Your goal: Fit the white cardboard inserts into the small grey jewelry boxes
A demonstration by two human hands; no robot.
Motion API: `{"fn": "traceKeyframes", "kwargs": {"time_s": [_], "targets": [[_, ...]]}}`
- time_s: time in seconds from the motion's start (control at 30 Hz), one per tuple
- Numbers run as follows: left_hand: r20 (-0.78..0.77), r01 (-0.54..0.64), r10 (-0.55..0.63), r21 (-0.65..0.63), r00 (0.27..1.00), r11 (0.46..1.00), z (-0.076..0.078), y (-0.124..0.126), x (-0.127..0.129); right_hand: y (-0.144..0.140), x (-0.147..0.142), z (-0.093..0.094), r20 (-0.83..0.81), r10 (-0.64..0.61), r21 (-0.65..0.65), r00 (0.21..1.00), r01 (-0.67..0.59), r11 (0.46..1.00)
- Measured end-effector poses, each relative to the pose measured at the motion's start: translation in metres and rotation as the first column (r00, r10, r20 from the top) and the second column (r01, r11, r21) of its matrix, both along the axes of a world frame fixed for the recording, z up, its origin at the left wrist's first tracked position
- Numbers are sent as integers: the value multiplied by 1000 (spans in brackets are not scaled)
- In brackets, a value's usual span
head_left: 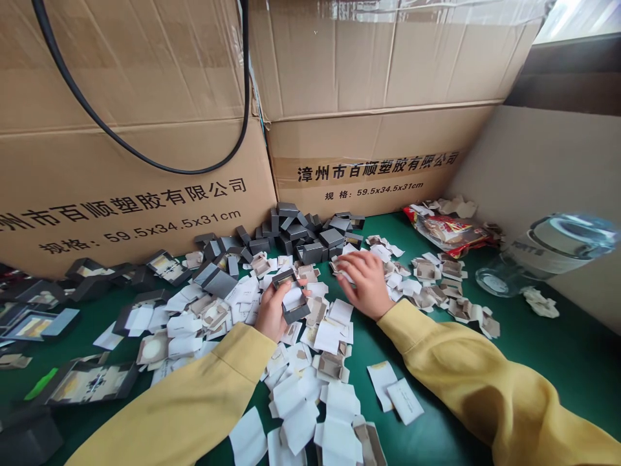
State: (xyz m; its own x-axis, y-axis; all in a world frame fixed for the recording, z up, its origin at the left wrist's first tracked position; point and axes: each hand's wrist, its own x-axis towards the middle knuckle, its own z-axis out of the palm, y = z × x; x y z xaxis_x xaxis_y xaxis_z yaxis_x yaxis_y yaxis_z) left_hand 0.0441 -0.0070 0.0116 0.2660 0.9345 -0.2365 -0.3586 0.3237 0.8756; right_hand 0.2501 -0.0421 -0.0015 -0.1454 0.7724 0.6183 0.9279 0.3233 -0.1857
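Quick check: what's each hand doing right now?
Left hand: closed around a small dark box.
Right hand: open, fingers spread flat on the paper inserts.

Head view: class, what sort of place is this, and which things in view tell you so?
Probably a small packing workshop or stockroom. Large cartons printed with sizes stand behind a green table strewn with paper inserts and a pile of small grey boxes; the left hand holds one box.

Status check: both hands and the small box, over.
Left hand grips open small grey box, white insert inside. Right hand flat on loose paper inserts, fingers spread. Grey box pile just behind; nothing blocking.
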Motion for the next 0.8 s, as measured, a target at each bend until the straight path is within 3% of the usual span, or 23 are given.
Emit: {"fn": "traceKeyframes", "kwargs": {"time_s": [0.1,0.17,0.23,0.33,0.47,0.53,0.57,0.63,0.7,0.8], "targets": [[7,26,-26,2,1000,1000,0,0,-1,-9,29,-5,54,-393,-30,918,394,918],[27,29,-30,8,999,1000,-2,1,-1,-14,44,-11,116,-493,-132,862,506,853],[37,27,-28,16,999,1000,-3,1,0,-15,51,-15,172,-484,-201,858,512,835],[39,19,-20,18,999,1000,-3,1,0,-15,45,-14,143,-420,-243,896,444,863],[25,22,-23,10,999,1000,-2,0,1,-16,33,-7,-124,-172,-222,977,141,965],[17,27,-27,13,999,1000,-2,0,0,-18,32,-4,-179,-52,-183,983,19,983],[14,30,-30,14,999,999,-3,0,0,-19,33,-3,-156,-42,-177,987,14,984],[10,41,-41,15,999,999,-6,1,-1,-21,37,-1,-30,-145,-196,989,137,971],[10,60,-60,19,998,998,-8,2,-2,-23,41,0,128,-299,-238,946,322,916],[21,78,-78,31,997,997,-9,2,-2,-23,44,-1,255,-365,-300,895,432,851]]}}
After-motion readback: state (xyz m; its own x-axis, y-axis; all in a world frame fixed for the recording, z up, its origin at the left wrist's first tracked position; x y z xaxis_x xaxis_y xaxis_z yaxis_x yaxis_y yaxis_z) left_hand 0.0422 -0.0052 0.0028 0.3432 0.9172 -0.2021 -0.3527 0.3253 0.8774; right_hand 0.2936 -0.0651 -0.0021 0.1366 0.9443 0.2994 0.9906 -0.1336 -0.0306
